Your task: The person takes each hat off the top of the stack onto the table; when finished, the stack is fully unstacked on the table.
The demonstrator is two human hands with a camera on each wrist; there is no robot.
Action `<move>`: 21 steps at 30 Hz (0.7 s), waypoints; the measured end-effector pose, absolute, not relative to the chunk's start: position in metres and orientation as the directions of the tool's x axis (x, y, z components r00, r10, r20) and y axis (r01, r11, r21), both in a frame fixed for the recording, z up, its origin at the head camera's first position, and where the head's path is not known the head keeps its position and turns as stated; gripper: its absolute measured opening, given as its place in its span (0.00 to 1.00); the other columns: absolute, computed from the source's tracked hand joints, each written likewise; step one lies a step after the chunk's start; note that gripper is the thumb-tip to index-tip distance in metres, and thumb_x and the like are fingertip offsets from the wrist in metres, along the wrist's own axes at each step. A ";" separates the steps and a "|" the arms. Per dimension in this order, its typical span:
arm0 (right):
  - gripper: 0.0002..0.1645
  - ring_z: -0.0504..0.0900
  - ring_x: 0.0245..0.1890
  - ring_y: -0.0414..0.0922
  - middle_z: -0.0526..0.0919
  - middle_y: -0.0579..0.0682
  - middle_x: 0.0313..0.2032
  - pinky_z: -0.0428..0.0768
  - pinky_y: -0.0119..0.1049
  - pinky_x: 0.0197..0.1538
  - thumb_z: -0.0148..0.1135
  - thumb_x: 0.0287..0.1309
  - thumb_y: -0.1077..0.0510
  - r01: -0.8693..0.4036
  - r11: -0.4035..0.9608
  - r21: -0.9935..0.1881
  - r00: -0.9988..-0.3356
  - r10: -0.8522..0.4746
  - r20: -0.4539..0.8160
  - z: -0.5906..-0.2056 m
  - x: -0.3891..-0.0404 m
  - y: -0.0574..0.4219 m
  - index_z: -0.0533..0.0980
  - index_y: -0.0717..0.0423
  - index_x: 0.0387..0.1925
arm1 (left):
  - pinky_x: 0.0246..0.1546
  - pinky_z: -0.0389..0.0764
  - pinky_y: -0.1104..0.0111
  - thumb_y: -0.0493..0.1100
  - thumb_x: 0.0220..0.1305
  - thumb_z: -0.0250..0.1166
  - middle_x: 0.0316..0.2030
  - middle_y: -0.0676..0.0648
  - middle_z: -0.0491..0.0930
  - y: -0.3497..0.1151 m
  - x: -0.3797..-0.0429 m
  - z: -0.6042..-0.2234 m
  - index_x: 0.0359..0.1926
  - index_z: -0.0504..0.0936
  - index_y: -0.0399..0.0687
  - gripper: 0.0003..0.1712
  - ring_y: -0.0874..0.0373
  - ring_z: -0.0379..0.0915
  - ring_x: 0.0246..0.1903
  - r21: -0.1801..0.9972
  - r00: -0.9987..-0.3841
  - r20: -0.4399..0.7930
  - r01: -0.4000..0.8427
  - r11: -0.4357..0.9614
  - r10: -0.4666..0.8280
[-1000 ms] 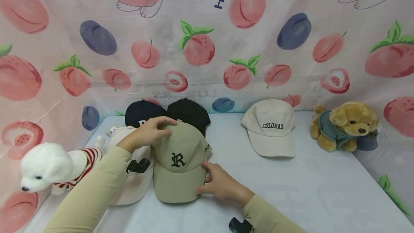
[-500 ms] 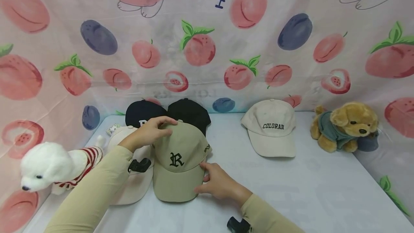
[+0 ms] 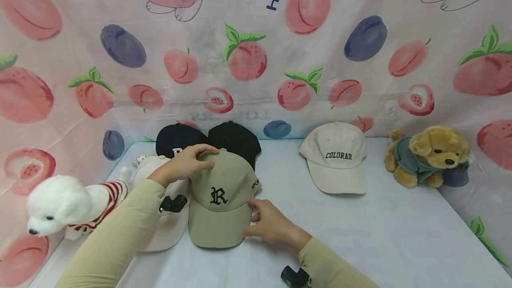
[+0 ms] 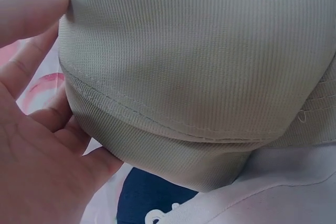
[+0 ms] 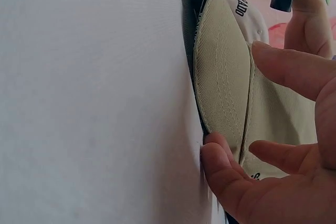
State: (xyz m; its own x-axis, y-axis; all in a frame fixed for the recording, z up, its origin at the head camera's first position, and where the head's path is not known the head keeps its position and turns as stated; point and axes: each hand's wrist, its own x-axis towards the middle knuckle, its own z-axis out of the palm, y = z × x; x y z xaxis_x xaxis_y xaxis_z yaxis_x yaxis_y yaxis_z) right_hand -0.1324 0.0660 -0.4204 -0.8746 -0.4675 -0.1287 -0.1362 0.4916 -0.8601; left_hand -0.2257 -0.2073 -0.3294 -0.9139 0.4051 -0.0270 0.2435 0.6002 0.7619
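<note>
Nearby, table (image 3: 340,252): white, running off the bottom of the head view; open room mostly rightward.

Right hand (image 3: 276,226): nearer of the two; low at the right side of the tan cap (image 3: 224,199), fingers curved against the brim's corner close to the table; state of this grip, pinching or merely steadying, impossible to tell.

Tan cap's lie: upright on the table, between both hands; long axis running from crown at the far end to brim at the near end; directly left of the right grip, below and in front of the left one.

Left hand (image 3: 185,163): reaching in from the left over the crown, grasping its top, fingers bent round behind; farther along the cap than the right hand.

White cap (image 3: 168,230): close beside on the left, partly under the left forearm; little room that way.

White toy dog (image 3: 56,203): beyond the left forearm, at the table's left side.

COLORADO cap (image 3: 334,159): well apart on the right, brim forward; bare white surface between.

Navy cap (image 3: 176,139) and black cap (image 3: 236,141): just behind, blocking the far side.

Brown toy dog (image 3: 436,150): by the far right edge.

Fruit-print cloth (image 3: 320,48): walling off the back.
</note>
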 end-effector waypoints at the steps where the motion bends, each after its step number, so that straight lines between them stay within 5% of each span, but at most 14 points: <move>1: 0.51 0.79 0.49 0.50 0.69 0.65 0.59 0.80 0.40 0.45 0.78 0.49 0.56 -0.131 0.493 -0.860 -0.875 -0.465 -0.133 -0.420 -0.132 0.066 0.63 0.71 0.69 | 0.58 0.71 0.49 0.43 0.67 0.66 0.64 0.39 0.70 -0.208 -0.226 -0.330 0.61 0.78 0.46 0.22 0.44 0.65 0.61 0.761 -0.916 -0.029 0.240 0.603 0.401; 21: 0.50 0.75 0.56 0.52 0.70 0.60 0.62 0.75 0.47 0.54 0.77 0.51 0.54 -0.133 0.485 -0.864 -0.875 -0.467 -0.127 -0.419 -0.141 0.062 0.63 0.67 0.70 | 0.57 0.72 0.52 0.41 0.67 0.65 0.62 0.40 0.73 -0.209 -0.227 -0.343 0.62 0.77 0.45 0.23 0.46 0.70 0.58 0.810 -0.928 -0.027 0.197 0.552 0.370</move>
